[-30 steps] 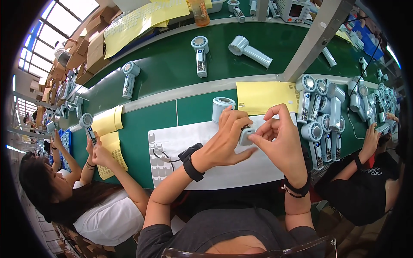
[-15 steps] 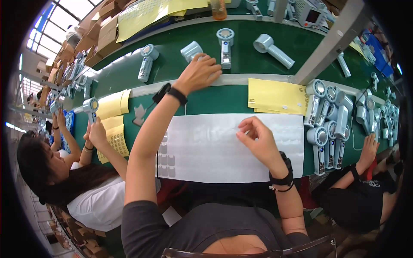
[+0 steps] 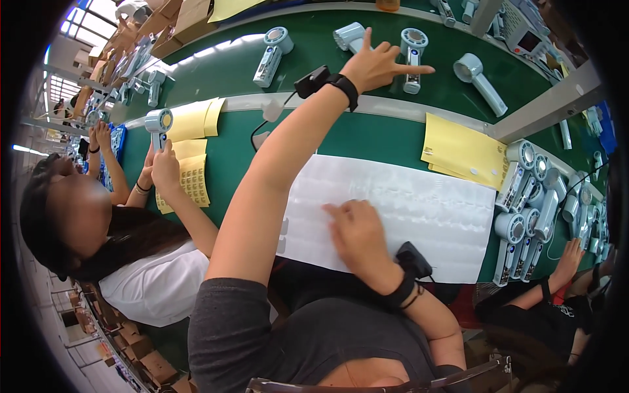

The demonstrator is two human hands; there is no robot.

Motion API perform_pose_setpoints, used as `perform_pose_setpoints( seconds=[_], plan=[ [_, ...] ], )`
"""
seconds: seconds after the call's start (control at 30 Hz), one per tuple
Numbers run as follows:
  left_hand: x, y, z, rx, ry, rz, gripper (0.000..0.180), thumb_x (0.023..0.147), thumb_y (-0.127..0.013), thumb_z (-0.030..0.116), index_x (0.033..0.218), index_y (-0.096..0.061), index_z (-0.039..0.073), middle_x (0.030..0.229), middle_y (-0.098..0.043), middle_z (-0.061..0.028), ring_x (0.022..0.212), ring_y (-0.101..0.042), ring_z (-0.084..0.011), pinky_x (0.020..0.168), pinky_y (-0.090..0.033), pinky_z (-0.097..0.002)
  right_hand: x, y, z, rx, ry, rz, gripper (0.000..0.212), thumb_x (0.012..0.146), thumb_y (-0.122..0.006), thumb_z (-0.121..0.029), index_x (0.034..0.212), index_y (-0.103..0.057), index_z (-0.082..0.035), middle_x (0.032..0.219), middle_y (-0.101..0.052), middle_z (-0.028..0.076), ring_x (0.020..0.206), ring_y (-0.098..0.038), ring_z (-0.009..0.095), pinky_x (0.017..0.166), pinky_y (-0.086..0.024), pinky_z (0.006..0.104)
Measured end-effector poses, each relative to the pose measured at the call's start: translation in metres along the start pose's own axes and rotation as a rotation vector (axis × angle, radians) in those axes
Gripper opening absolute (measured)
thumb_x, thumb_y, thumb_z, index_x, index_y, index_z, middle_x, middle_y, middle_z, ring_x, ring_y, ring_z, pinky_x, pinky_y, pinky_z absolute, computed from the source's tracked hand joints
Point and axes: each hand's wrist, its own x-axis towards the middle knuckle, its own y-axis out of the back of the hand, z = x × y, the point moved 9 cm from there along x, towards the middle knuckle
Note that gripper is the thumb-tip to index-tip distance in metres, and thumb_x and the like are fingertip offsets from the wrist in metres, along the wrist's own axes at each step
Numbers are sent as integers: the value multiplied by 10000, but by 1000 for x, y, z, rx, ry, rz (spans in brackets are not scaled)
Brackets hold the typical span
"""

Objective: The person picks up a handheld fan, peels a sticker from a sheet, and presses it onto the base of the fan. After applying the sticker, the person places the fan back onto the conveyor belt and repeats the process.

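My left hand (image 3: 377, 65) reaches over the far green conveyor belt with its fingers spread and nothing held in them. It partly covers a pale-blue handheld fan (image 3: 348, 34); whether a finger touches it I cannot tell. Just right of its thumb side lies a second handheld fan (image 3: 413, 40), its round grille facing up. My right hand (image 3: 360, 242) is over a white sheet of stickers (image 3: 419, 209) on the near table, fingers toward the left and smeared by motion. No object shows in it. A few grey stickers remain visible at the sheet's left edge.
More fans (image 3: 481, 82) lie along the belt, and several stand clustered (image 3: 517, 229) at the right. Yellow sticker sheets (image 3: 458, 147) lie by the metal rail (image 3: 386, 107). A slanted metal post (image 3: 550, 105) rises at right. Co-workers sit on both sides; the left one holds a fan (image 3: 158, 124).
The view has swung left, so the scene sits further right. My left hand's fingers have spread above the fan. My right hand has moved nearer and leftward over the white sheet.
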Motion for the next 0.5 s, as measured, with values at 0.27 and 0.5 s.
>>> perform_pose_setpoints(
  seconds=[0.27, 0.5],
  plan=[
    [17, 28, 22, -86, -114, 282, 293, 871, -616, 144, 1114, -618, 309, 1031, -581, -37, 1016, -591, -183, 983, -417, -564, 9, -60, -41, -51, 104, -127, 274, 777, -578, -23, 1046, -627, -16, 888, -492, 92, 849, -479, 260, 713, -363, 357],
    [5, 61, -26, -502, 232, 378, 279, 822, -711, 151, 1085, -645, 218, 1078, -590, 4, 1009, -593, -184, 892, -492, -419, 11, -57, -29, 155, -42, -24, 247, 756, -664, -32, 996, -618, -67, 910, -516, 65, 832, -490, 253, 732, -359, 382]
  ],
)
